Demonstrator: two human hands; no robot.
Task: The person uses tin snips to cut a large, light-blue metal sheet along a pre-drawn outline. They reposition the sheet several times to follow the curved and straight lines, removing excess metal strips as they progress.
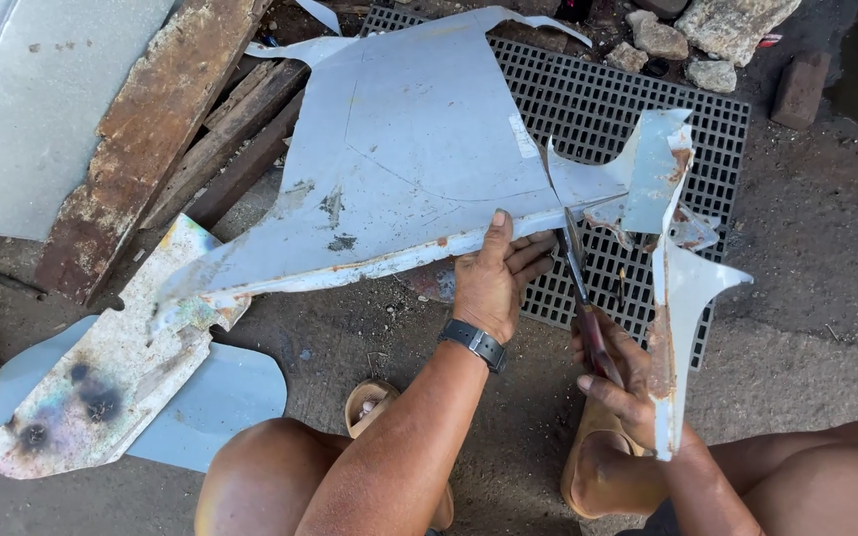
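Observation:
My left hand (494,283), with a dark wristwatch, grips the near folded edge of a large pale-blue sheet of painted metal (419,149), thumb on top. My right hand (618,382) is closed around the handles of metal shears (580,288), whose blades point up into a cut running through the sheet. To the right of the cut, a curled, rusty-edged strip of the sheet (675,298) hangs down over my right hand. The sheet is tilted, its far edge resting over a black grate.
A black plastic grate (638,109) lies under the sheet. Rusty wooden planks (161,119) and a galvanised panel (22,109) are at left. Scorched scrap pieces (111,387) lie at lower left. Stones (717,30) and a brick (799,89) sit at top right. My knees and sandals are below.

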